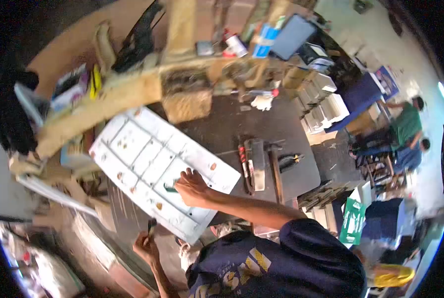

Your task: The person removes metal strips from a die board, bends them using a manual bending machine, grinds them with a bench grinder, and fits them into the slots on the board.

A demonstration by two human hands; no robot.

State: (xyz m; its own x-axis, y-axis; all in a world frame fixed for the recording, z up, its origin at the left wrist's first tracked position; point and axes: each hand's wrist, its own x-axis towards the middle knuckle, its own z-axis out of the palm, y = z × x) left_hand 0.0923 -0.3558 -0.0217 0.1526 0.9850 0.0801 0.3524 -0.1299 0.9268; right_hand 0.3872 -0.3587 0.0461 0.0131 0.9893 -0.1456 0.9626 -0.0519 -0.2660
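A white panel [145, 155] marked with dark grid lines and a few brown spots lies slantwise on the dark worktable [276, 121]. My right hand [192, 188] is over the panel's near half, fingers curled round a small green, brush-like thing [170, 188] that touches or nearly touches the surface. Most of that thing is hidden by the fingers. Off the panel's near edge, my left hand [146, 248] is closed on a small dark object [152, 223], too blurred to name.
Right of the panel lie a red-and-black tool [242, 161], a metal block [257, 164], a hammer [275, 171] and pliers [291, 159]. A wooden block [186, 102] and bottle [236, 43] stand at the back. Two people [405, 129] are farther right, near stacked boxes [326, 111].
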